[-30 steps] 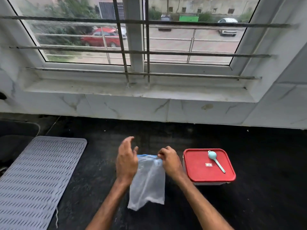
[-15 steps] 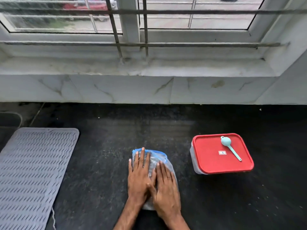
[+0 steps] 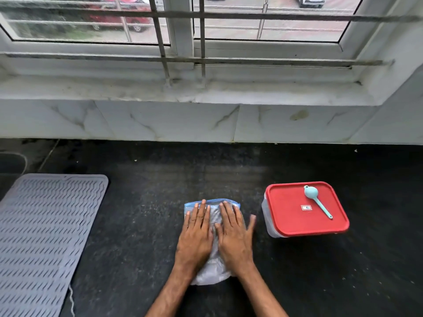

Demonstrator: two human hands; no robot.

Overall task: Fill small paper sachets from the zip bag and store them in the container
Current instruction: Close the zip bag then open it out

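A clear zip bag (image 3: 211, 274) with a blue zip strip lies flat on the black counter (image 3: 142, 225). My left hand (image 3: 196, 234) and my right hand (image 3: 233, 236) rest palm down on it, side by side, fingers straight and spread toward the zip. Most of the bag is hidden under them. To the right stands a container with a red lid (image 3: 290, 216), closed, and a small light-blue scoop (image 3: 317, 201) lies on the lid. No paper sachets are in view.
A grey ribbed mat (image 3: 43, 236) covers the counter's left side. A white marbled wall and a barred window sill (image 3: 206, 88) run along the back. A thin cord (image 3: 72, 300) lies by the mat's front right edge.
The bag hung in the air, pinched at its top by both hands. It now lies on the counter, and both hands have flattened onto it and slid slightly apart.
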